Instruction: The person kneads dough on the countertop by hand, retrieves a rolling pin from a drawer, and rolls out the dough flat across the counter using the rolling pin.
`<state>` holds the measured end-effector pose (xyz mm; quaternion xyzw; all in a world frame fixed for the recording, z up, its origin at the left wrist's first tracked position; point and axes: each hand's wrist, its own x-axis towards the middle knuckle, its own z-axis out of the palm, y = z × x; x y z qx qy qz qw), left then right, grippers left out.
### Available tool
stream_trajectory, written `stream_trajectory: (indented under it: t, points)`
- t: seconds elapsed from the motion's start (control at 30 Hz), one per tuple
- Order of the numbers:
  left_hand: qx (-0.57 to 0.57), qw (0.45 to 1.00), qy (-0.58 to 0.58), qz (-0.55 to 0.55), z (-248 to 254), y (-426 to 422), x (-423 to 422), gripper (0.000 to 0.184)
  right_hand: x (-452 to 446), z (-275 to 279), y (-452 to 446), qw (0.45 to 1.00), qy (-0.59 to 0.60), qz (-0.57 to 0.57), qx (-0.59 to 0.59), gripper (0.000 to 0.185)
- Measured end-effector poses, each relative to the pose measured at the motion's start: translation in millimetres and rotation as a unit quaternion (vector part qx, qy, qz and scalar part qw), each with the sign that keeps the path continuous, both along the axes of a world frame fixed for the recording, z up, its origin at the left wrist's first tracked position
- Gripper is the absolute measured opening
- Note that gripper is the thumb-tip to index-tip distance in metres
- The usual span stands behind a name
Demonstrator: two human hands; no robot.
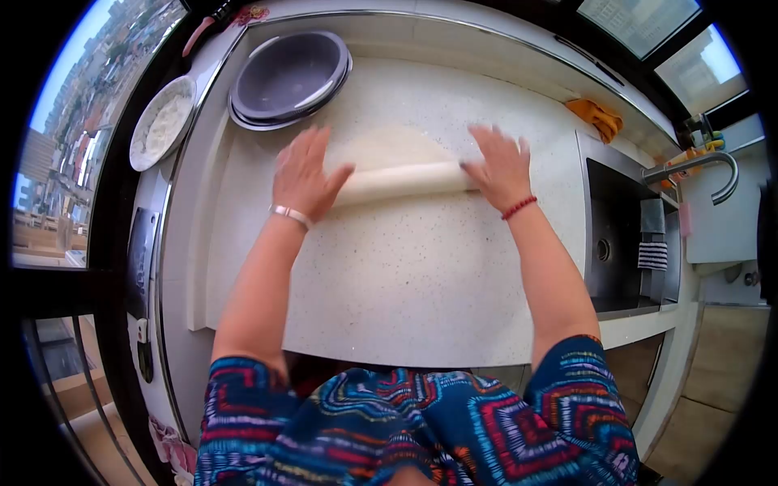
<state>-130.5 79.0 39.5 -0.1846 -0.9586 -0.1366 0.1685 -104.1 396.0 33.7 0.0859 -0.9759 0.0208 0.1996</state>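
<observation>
A pale roll of dough (401,181) lies crosswise on the counter, with a thin flat sheet of dough (393,144) spreading out behind it. Whether a rolling pin is inside the roll cannot be seen. My left hand (308,174) is at the roll's left end, fingers stretched forward and thumb pointing inward along it. At the right end, my right hand (501,168) has its fingers spread and slightly blurred, with the thumb by the roll. Neither hand is wrapped round the dough.
Stacked grey bowls (292,77) stand at the counter's back left. On the left ledge are a bowl of white flour (166,125) and a cleaver (143,259). To the right are a sink (616,235), a faucet (721,182) and an orange cloth (598,120).
</observation>
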Motion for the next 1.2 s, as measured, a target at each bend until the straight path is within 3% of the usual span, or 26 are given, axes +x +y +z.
stream_trajectory:
  t: [0.03, 0.1, 0.13, 0.23, 0.33, 0.4, 0.47, 0.5, 0.57, 0.63, 0.7, 0.8, 0.83, 0.9, 0.93, 1.1, 1.2]
  points:
    - [-0.002, 1.0, 0.007, -0.001, -4, -10, 1, 0.06, 1, -5, 16, 1.0, 0.007, -0.001, -0.002, 0.058]
    - [-0.079, 0.995, -0.066, -0.013, -12, -27, 12, 0.058, 4, -9, 34, 0.983, -0.161, 0.003, -0.087, 0.059]
    - [-0.08, 0.997, -0.011, -0.012, -17, -25, 11, 0.052, -2, -16, 39, 0.993, -0.079, 0.024, -0.09, 0.053]
    - [-0.109, 0.989, -0.086, 0.057, -9, -14, 17, 0.049, -15, 3, 34, 0.975, -0.177, 0.006, -0.132, 0.041]
    - [-0.079, 0.989, -0.114, 0.047, -18, -21, 68, 0.051, 16, -3, 53, 0.967, -0.2, 0.085, -0.131, 0.037]
    - [-0.064, 0.99, -0.12, 0.03, -13, -15, 136, 0.06, 70, -15, 74, 0.955, -0.151, 0.187, -0.175, 0.038]
    - [-0.024, 0.997, -0.074, 0.009, -17, -8, 199, 0.076, 138, -13, 76, 0.972, -0.137, 0.143, -0.125, 0.058]
    - [-0.085, 0.993, -0.071, 0.038, -16, -3, 222, 0.074, 162, -22, 80, 0.974, -0.142, 0.14, -0.105, 0.071]
    - [-0.077, 0.996, -0.021, 0.033, -30, -7, 212, 0.068, 155, -24, 74, 0.979, -0.123, 0.126, -0.106, 0.069]
    - [-0.101, 0.993, 0.047, 0.035, -27, -14, 143, 0.057, 94, -27, 62, 0.99, -0.017, 0.115, -0.085, 0.065]
    - [-0.009, 0.994, 0.072, 0.086, -35, -29, 56, 0.047, 9, -25, 47, 0.988, 0.046, 0.072, -0.126, 0.056]
    - [0.231, 0.954, -0.028, 0.19, -28, -42, -29, 0.041, -86, -21, 39, 0.97, 0.123, 0.021, -0.208, 0.043]
    - [0.23, 0.954, -0.028, 0.189, -29, -41, -33, 0.041, -87, -19, 39, 0.97, 0.124, 0.02, -0.209, 0.043]
    - [0.019, 0.998, 0.011, 0.052, -36, -37, -35, 0.044, -86, -18, 37, 0.971, -0.047, 0.021, -0.235, 0.036]
    - [0.011, 0.99, 0.136, 0.032, -44, -32, -26, 0.045, -80, -19, 38, 0.981, -0.128, 0.025, -0.142, 0.036]
    - [0.006, 0.998, 0.009, 0.059, -23, -31, 29, 0.043, -44, -30, 40, 0.979, -0.056, 0.022, -0.194, 0.033]
    - [0.01, 0.996, -0.058, 0.064, -26, -36, 117, 0.047, 13, -27, 49, 0.963, -0.094, 0.127, -0.22, 0.024]
